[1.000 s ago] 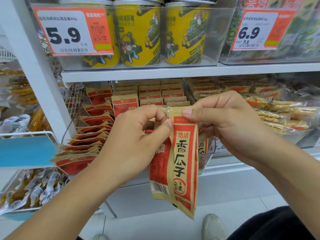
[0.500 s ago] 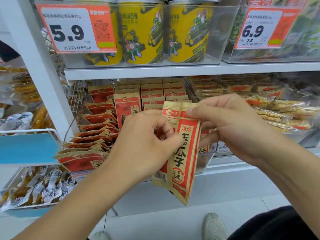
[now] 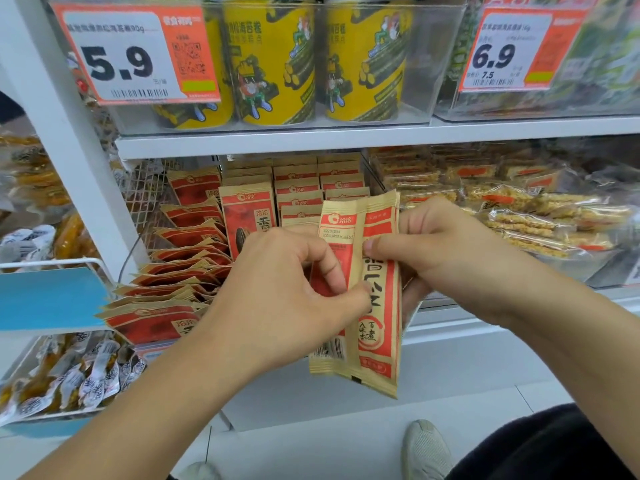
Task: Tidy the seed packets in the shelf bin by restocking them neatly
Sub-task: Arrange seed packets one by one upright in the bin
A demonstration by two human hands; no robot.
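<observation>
1. The two tan-and-red paper seed packets (image 3: 367,292) sit higher now, their top edges up among the upright packets in the shelf bin (image 3: 311,192).
2. The left hand (image 3: 277,299) has slid from the packets' top edge to their middle.
3. The right hand (image 3: 446,258) grips lower on them.

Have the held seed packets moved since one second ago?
Yes. The held packets have risen: their tops now overlap the upright packets in the bin, nearer the shelf edge above. Both hands still pinch them.
</observation>
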